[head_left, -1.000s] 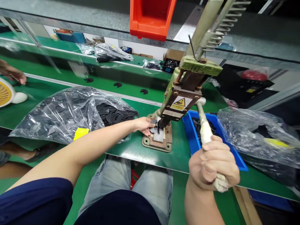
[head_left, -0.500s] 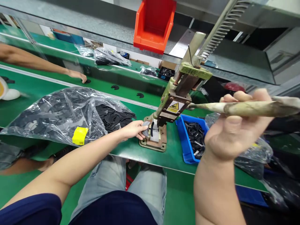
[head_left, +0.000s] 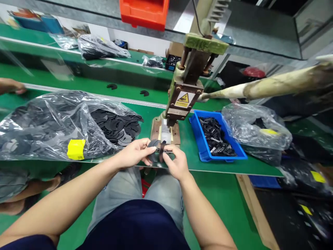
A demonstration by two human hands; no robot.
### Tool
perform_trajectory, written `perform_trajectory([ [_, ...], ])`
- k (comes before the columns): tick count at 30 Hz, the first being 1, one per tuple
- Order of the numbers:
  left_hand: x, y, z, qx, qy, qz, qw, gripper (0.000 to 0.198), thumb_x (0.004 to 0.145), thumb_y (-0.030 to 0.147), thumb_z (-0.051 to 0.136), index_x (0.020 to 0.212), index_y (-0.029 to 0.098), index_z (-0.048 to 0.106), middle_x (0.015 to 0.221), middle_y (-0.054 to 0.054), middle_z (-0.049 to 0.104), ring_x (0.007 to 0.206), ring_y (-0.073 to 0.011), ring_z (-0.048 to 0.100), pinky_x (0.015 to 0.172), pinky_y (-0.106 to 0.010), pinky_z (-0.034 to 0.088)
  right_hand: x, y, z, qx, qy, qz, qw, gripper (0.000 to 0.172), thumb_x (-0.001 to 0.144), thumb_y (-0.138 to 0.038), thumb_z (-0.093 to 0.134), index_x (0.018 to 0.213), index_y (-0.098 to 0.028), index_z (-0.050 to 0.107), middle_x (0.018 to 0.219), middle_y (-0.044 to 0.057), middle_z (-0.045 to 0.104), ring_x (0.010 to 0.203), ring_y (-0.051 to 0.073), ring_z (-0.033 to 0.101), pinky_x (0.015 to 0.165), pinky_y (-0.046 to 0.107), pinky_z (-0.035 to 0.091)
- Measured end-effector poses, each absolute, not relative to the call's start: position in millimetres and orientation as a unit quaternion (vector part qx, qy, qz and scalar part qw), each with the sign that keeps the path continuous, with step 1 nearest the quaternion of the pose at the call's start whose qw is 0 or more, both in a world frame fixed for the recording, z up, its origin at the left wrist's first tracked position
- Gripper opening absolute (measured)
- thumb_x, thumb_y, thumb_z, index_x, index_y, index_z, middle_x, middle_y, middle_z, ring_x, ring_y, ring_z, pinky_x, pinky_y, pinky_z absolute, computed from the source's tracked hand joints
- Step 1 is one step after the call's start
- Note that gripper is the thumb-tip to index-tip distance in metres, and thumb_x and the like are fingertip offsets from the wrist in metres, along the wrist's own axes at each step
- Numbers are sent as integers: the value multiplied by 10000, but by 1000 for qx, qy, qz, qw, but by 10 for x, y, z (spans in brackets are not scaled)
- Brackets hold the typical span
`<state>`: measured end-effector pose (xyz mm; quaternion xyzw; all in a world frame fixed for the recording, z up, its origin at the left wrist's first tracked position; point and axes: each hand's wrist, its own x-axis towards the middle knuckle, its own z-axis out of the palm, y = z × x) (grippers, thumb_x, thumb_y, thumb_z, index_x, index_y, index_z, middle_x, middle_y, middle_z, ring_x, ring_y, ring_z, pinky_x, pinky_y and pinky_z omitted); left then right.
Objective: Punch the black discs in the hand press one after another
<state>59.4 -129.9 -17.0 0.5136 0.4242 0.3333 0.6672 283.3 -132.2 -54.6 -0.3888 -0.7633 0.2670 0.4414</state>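
In front of the hand press (head_left: pixel 183 99), my left hand (head_left: pixel 135 152) pinches a flat dark grey crescent-shaped piece (head_left: pixel 154 155). Right beside it, my right hand (head_left: pixel 177 162) grips a narrow dark curved strip (head_left: pixel 161 151) between thumb and fingers. The two pieces are close together; whether they are joined I cannot tell. Behind my fingers is the press base (head_left: pixel 155 129), with a pale plate (head_left: pixel 165 135) under the ram. The press lever (head_left: pixel 275 83) sticks out to the right with no hand on it.
A clear bag (head_left: pixel 52 121) of dark curved pieces lies left of the press. A blue bin (head_left: pixel 221 158) of small black parts stands right, beside another plastic bag (head_left: pixel 255 128). Two notched black pieces (head_left: pixel 111 86) lie beyond the rail. A co-worker's hand (head_left: pixel 15 86) shows far left.
My right hand has left the lever and come down to the press front, where it holds the curved strip. My left hand has moved slightly toward me. The view has shifted.
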Motion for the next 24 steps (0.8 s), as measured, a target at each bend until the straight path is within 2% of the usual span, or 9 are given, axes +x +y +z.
perform_trajectory([
  [5,650,-1350,-216,549,444,313,635,445,877,608,717,898,197,547,741,19,645,617,-147,678,586,-277,581,2859,-1345,-616,-370,-768,258,454,88,954,-288,608,978,-230,670,966,53,740,904,186,689,833,359,556],
  [7,651,-1361,-180,590,487,337,548,374,910,558,694,954,205,577,814,10,646,681,-141,655,627,-271,551,2866,-1354,-636,-368,-771,247,458,72,953,-276,607,963,-230,661,930,47,725,878,182,673,817,360,545],
  [10,666,-1376,-78,683,524,369,350,278,922,481,697,981,214,646,935,-23,646,839,-166,618,763,-302,519,2876,-1353,-654,-367,-777,229,457,58,951,-270,613,951,-231,656,901,46,716,868,185,665,812,368,541],
  [13,726,-1388,-12,764,483,340,260,262,947,440,672,819,212,679,865,-35,622,888,-198,585,855,-345,474,2899,-1336,-668,-370,-786,211,448,54,944,-277,630,933,-230,653,886,50,714,849,189,654,791,372,533],
  [16,797,-1388,-48,780,468,320,263,367,992,396,606,679,205,619,752,-23,574,803,-189,548,802,-342,431,2933,-1322,-677,-373,-798,195,431,54,937,-279,645,926,-227,657,888,58,711,833,192,634,775,376,514],
  [24,831,-1371,-148,717,509,291,377,482,1000,448,555,593,202,475,691,9,469,673,-150,481,640,-287,395,2975,-1364,-677,-344,-811,219,419,67,931,-294,644,911,-243,682,854,48,709,794,185,638,768,370,528],
])
